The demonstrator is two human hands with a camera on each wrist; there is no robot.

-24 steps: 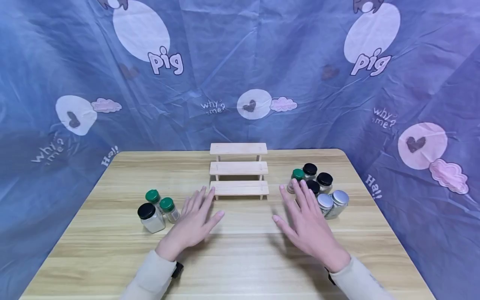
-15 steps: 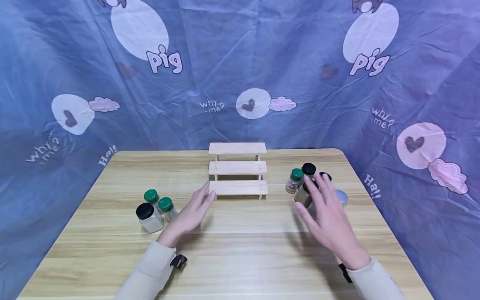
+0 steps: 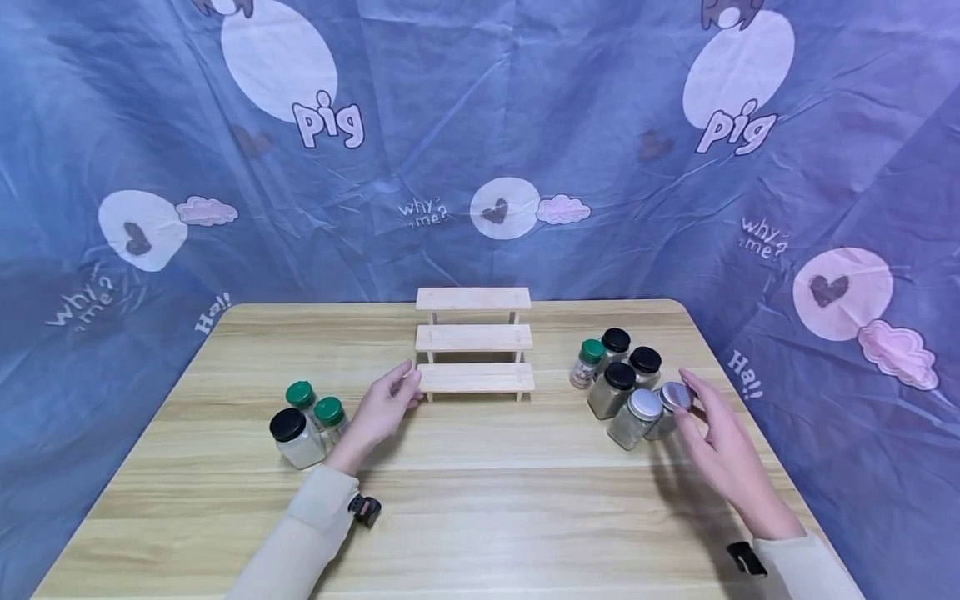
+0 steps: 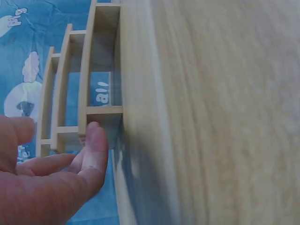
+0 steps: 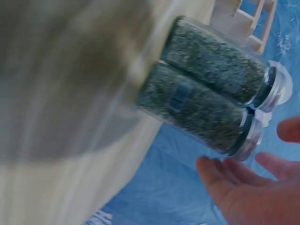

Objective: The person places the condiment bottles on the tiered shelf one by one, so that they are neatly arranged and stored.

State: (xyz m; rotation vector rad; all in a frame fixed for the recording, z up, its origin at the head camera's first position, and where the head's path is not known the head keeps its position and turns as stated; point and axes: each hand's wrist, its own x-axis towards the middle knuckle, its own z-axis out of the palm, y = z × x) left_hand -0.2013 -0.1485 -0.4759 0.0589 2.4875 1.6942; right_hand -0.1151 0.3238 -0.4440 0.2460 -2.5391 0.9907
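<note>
A three-step wooden display rack (image 3: 474,378) stands at the middle back of the table. My left hand (image 3: 380,410) is at the left end of its lowest step. In the left wrist view, a fingertip (image 4: 96,133) lies right at that step's end, while another digit is spread apart above it. On the right, my right hand (image 3: 723,446) reaches around the outer silver-lidded jar (image 3: 667,412), fingers and thumb parted. The right wrist view shows this jar (image 5: 194,110), filled with green-grey flakes, beside a second silver-lidded jar (image 5: 215,61); my fingertips are close to its lid.
Behind the silver-lidded jars stand several black-lidded jars (image 3: 612,392) and a green-capped shaker (image 3: 587,365). At left are a black-lidded jar of white contents (image 3: 300,442) and two green-capped shakers (image 3: 330,415). A blue printed cloth (image 3: 480,125) surrounds the wooden table (image 3: 480,517).
My right hand has moved right, from over the jars to the outer silver-lidded one, uncovering the others. My left hand has turned, its fingers drawing in at the rack's left end.
</note>
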